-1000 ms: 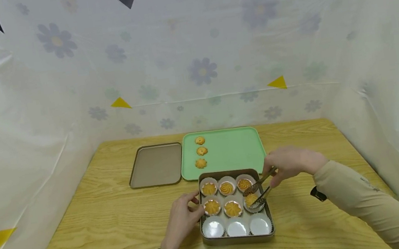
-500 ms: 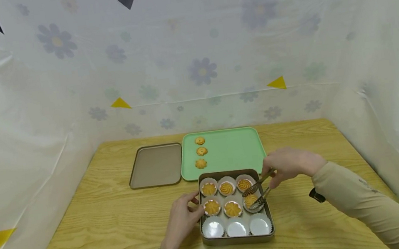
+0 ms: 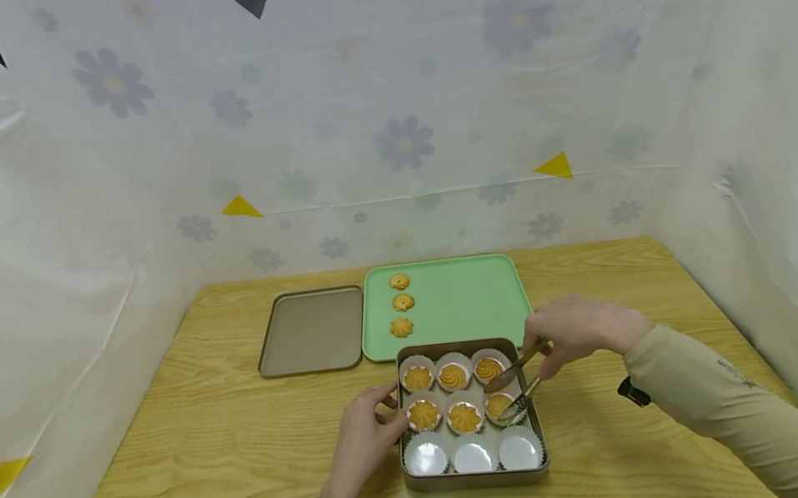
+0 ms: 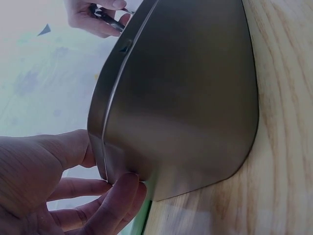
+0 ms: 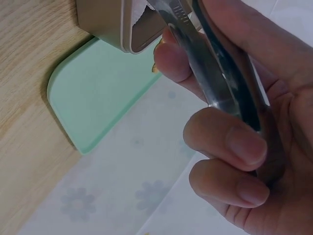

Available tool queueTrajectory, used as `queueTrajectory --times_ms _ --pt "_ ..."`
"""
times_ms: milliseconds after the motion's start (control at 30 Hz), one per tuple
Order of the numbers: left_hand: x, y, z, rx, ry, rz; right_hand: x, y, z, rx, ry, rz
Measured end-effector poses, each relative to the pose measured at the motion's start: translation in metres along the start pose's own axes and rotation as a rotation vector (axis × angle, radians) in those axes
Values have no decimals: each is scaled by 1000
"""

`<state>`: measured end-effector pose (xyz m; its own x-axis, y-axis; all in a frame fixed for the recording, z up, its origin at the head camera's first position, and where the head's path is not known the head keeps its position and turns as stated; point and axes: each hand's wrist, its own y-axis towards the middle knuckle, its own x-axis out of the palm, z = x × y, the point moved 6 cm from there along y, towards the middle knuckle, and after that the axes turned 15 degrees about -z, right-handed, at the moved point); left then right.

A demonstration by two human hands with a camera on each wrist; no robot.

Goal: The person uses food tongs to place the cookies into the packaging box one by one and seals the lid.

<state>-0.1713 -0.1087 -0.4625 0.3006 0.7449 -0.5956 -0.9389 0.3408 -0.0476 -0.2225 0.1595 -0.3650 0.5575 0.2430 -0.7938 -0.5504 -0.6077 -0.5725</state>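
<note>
Metal walls of a square tin [image 3: 477,478] enclose nine white paper cups in three rows: the far row and the middle row each carry a piped golden biscuit, six in all, while the three near cups [image 3: 473,457] hold nothing. Tongs [image 3: 514,389], gripped by the curled fingers of the right hand [image 3: 576,328], reach down from the tin's far right corner, their tips spread on either side of the biscuit [image 3: 499,406] in the right-hand cup of the middle row. At the tin's left wall the left hand [image 3: 364,441] rests, thumb on the rim and fingertips curled against the side, bracing it. Beyond the tin, touching its far edge, lies a green tray [image 3: 467,303] with three more biscuits [image 3: 402,303] in a line down its left side; the remainder of the tray is bare. Just beside it on the left sits the tin's flat lid [image 3: 312,331]. Wooden table [image 3: 190,445] stretches open to the left and right of the tin.
</note>
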Motion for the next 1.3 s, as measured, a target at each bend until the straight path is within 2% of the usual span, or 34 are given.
queueTrajectory --times_ms 367,633,967,1300 --pt "1 2 -1 -7 6 -5 5 -4 7 11 59 13" --pt "1 2 -2 -7 5 -16 10 -6 12 20 187 30" --pt "1 2 -2 -7 0 -17 17 -10 18 -72 286 73" --pt "1 2 -1 -5 -3 -15 20 -12 21 -161 333 101"
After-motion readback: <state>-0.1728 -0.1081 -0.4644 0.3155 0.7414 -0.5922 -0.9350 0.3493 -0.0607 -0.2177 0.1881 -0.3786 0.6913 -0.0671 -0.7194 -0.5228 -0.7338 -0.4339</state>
